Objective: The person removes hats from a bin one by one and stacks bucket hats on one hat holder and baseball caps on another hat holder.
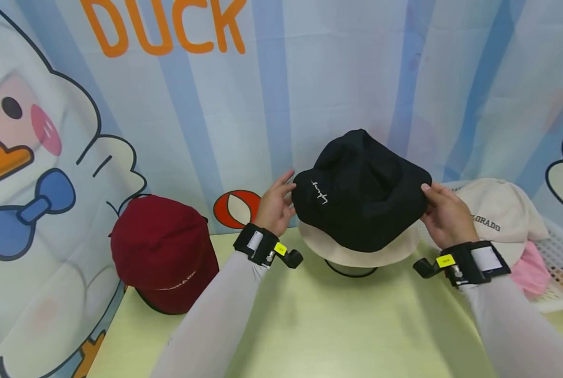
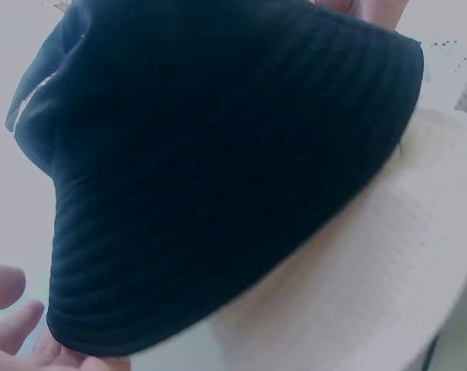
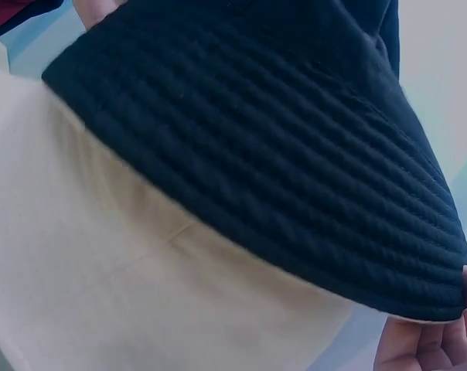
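Holding the black bucket hat (image 1: 359, 191) by its brim, we have it sitting on top of a cream bucket hat (image 1: 357, 252) that rests on a dark stand at the middle of the pale green tabletop (image 1: 310, 325). Our left hand (image 1: 275, 206) pinches the brim at one edge and our right hand (image 1: 444, 214) pinches the opposite edge, so each grip is narrow and closed on the fabric. The wrist views show the ribbed black brim overlapping the cream brim beneath, with fingertips (image 2: 17, 325) tucked under the black edge.

We judge the stacking partly done: the black hat is over the cream one, but its crown is dented and it sits tilted, so it looks not yet settled or released.

A dark red cap (image 1: 165, 252) already stands on the tabletop to our left, well apart. To our right, a white basket (image 1: 562, 262) holds a beige cap (image 1: 503, 215) and something pink (image 1: 532, 270), which we take to be waiting.
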### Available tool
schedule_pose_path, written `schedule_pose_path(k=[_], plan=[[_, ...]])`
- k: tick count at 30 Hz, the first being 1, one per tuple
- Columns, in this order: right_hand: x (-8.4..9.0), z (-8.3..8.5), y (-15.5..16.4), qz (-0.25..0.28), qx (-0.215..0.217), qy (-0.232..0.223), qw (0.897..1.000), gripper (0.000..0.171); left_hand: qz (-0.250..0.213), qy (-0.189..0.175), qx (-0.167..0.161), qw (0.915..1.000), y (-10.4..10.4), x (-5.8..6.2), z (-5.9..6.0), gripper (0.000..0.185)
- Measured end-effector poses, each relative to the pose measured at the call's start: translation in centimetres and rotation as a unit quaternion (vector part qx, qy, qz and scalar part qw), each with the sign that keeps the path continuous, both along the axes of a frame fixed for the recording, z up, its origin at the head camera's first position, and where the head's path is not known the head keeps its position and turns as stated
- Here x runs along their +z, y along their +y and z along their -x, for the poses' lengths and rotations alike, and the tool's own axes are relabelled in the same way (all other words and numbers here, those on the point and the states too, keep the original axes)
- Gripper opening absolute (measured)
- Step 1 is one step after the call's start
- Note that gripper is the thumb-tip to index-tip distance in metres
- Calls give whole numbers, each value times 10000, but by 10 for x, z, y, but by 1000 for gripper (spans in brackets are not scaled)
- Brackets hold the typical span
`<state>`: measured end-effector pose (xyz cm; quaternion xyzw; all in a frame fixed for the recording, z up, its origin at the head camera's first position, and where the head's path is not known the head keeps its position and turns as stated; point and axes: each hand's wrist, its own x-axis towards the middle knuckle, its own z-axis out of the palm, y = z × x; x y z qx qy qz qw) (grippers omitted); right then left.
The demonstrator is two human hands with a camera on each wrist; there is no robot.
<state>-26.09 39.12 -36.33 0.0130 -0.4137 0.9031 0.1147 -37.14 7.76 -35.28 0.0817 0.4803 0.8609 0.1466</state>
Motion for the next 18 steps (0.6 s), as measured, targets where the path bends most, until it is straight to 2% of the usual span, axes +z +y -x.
schedule_pose_path(k=[9,18], plan=[[-14,3,0,11,-222,-367,9991,10,60,82,-185,9998,10,-22,-2,52],[-24,2,1,-151,-280,-620,9976,5,184,15,39,9998,17,-43,0,48]])
